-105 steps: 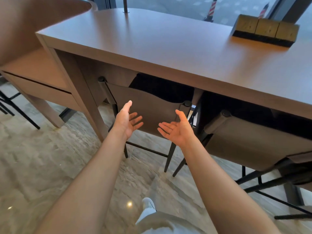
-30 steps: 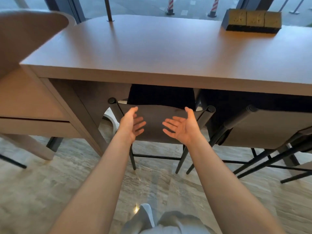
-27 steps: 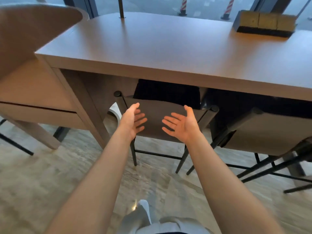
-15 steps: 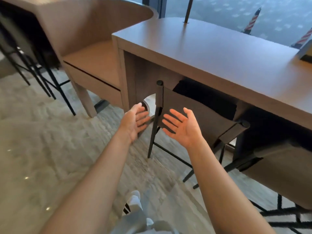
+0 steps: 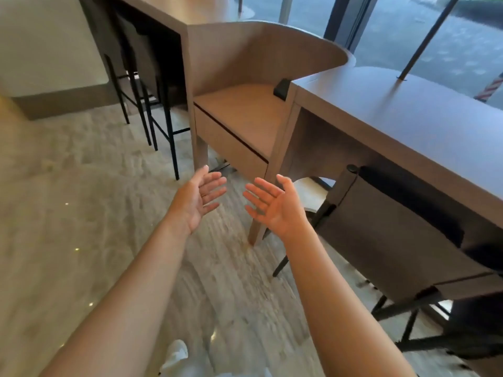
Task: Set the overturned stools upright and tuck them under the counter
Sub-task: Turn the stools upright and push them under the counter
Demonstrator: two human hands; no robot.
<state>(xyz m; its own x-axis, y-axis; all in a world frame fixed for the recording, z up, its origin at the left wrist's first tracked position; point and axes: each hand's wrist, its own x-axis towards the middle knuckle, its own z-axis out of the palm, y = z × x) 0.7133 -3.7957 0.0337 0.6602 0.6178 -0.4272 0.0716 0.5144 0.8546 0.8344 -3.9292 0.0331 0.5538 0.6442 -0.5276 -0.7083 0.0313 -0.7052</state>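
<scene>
Both hands are held out over the floor (image 5: 81, 213), palms turned inward: the left hand (image 5: 197, 201) and the right hand (image 5: 275, 206) are empty, with fingers (image 5: 215, 183) spread and nothing touched. The nearest stool (image 5: 392, 240) is seen upright, tucked under the bench (image 5: 408, 115) at the right; more stools (image 5: 141, 77) are seen under the far counter. The stool is judged stiff and fairly heavy, its black metal frame rigid, its back panel firm. The top rail of the backrest is judged the best hold, taken two-handed
</scene>
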